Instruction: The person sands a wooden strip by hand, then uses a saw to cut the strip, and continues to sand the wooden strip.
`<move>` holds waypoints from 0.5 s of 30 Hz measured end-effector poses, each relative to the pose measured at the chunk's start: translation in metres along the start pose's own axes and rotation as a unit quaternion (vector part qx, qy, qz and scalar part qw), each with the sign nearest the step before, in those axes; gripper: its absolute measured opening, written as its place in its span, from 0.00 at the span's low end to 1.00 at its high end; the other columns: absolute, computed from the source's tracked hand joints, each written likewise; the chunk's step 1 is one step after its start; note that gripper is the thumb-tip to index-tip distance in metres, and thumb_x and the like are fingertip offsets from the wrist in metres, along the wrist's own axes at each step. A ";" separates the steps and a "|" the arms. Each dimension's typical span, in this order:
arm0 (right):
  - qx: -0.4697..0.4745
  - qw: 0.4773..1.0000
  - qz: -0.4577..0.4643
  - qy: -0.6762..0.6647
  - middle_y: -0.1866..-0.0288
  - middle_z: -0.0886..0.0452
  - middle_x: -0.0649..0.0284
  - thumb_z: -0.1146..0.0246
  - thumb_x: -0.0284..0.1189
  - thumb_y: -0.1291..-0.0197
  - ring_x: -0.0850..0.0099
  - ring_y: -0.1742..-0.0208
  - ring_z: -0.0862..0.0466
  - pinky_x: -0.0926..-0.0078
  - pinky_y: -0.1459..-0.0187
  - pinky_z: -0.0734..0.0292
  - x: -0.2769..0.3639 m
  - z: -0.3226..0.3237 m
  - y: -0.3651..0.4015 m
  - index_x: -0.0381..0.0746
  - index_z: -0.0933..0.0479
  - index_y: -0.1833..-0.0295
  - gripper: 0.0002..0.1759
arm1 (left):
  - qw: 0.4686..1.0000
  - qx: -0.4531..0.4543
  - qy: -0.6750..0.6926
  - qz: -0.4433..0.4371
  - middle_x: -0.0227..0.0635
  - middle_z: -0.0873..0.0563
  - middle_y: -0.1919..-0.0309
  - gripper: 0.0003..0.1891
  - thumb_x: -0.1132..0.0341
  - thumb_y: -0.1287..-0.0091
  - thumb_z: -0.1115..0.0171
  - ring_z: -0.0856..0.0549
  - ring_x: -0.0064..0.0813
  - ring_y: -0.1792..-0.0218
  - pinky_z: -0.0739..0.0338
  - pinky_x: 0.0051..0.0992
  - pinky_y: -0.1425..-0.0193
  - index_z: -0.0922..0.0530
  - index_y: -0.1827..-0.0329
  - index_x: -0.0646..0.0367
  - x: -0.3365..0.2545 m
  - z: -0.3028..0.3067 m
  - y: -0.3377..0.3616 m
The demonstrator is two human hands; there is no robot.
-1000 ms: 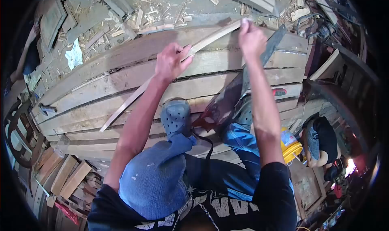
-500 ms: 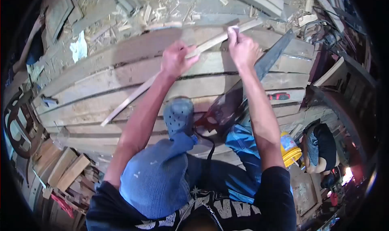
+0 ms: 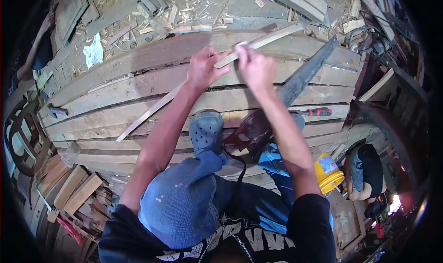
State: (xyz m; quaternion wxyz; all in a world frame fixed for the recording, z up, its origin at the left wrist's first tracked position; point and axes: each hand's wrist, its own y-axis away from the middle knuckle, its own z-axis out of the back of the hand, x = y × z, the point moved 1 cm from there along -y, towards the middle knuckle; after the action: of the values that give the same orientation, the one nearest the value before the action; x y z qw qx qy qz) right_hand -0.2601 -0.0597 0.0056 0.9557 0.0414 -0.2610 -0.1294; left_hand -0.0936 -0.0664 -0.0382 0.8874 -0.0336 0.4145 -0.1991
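A long thin wooden strip [image 3: 281, 35] runs diagonally over the planks, its near end low on the left. My left hand [image 3: 205, 69] is closed around its middle, thumb along the wood. Just beyond, my right hand [image 3: 256, 69] pinches the strip with a small dark folded piece, like sandpaper, mostly hidden by the fingers. Under my right forearm lies a handsaw [image 3: 307, 74], with a dark red handle and its blade pointing up and right. A red-handled screwdriver [image 3: 319, 112] rests to the right of that forearm.
Curved wooden planks [image 3: 106, 108] lie side by side beneath my shod foot [image 3: 206, 129]. Wood scraps and shavings litter the floor ahead. A yellow bucket [image 3: 328, 173] stands at right, near another person [image 3: 367, 171]. Stacked wood blocks [image 3: 83, 196] are at lower left; another person's arm [image 3: 34, 46] shows far left.
My right hand has slid left and toward me along the strip, closer to my left hand. The left hand keeps its hold, and the strip has barely shifted.
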 end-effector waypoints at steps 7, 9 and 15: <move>-0.003 1.000 0.017 -0.002 0.83 0.21 0.49 0.39 0.47 0.34 0.50 0.81 0.18 0.52 0.75 0.23 -0.003 -0.011 0.013 0.39 0.14 0.69 0.23 | 0.999 0.017 0.013 -0.048 0.37 0.18 0.64 0.33 0.59 0.60 0.24 0.17 0.37 0.64 0.18 0.33 0.62 0.17 0.44 0.52 -0.010 0.012 0.005; -0.036 0.998 -0.051 -0.026 0.83 0.21 0.50 0.39 0.46 0.34 0.53 0.83 0.19 0.54 0.77 0.25 -0.016 0.004 -0.008 0.39 0.14 0.70 0.22 | 0.997 -0.001 0.072 -0.040 0.44 0.18 0.59 0.35 0.60 0.56 0.30 0.17 0.42 0.63 0.18 0.33 0.57 0.21 0.38 0.57 -0.016 0.019 -0.003; 0.015 0.999 0.048 -0.016 0.84 0.21 0.49 0.40 0.43 0.33 0.53 0.84 0.19 0.56 0.79 0.25 0.006 -0.030 0.030 0.42 0.14 0.72 0.20 | 0.997 -0.072 0.031 0.015 0.48 0.19 0.62 0.29 0.72 0.46 0.44 0.19 0.43 0.66 0.21 0.36 0.60 0.23 0.36 0.61 -0.010 0.017 -0.002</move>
State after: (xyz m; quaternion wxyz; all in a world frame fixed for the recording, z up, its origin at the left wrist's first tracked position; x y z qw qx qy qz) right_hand -0.2329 -0.0325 -0.0128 0.9559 0.0412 -0.2795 -0.0803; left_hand -0.0869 -0.0664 -0.0197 0.8722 -0.0845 0.4557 -0.1562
